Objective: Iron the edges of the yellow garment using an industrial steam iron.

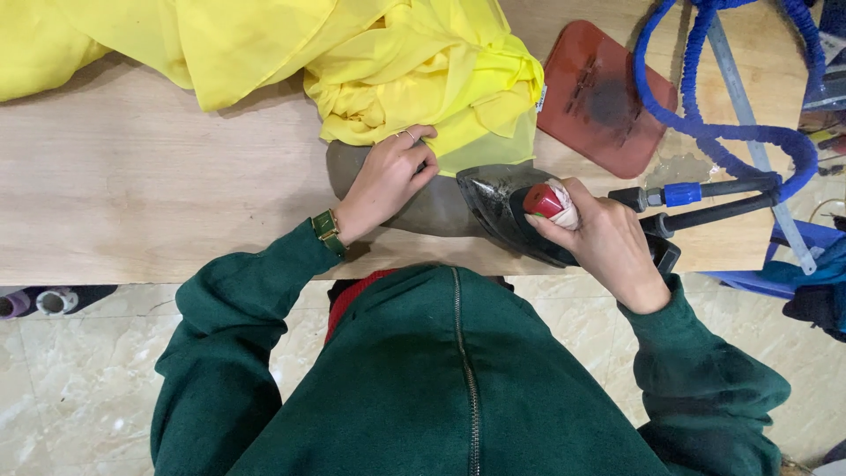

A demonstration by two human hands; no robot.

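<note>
Your right hand (608, 242) is clamped around the cloth-wrapped red handle of the dark metal steam iron (515, 211), whose pointed nose aims toward your left hand (388, 176). That hand lies fingers together, pressing the hem of the thin yellow fabric (414, 79) flat onto the grey oval pressing pad (432, 207) just ahead of the iron's tip. Judging from this, keep those fingertips pulling the edge taut but clear of the soleplate, and let the iron glide rather than bear down: the cloth looks sheer, slippery and quick to crease, bunched in soft folds beyond your left hand. Past your right hand sit a rust-red rubbery iron rest (599, 97) with a scorched patch, and a coiled blue hose (705, 132) on the pale wooden bench (159, 176).
</note>
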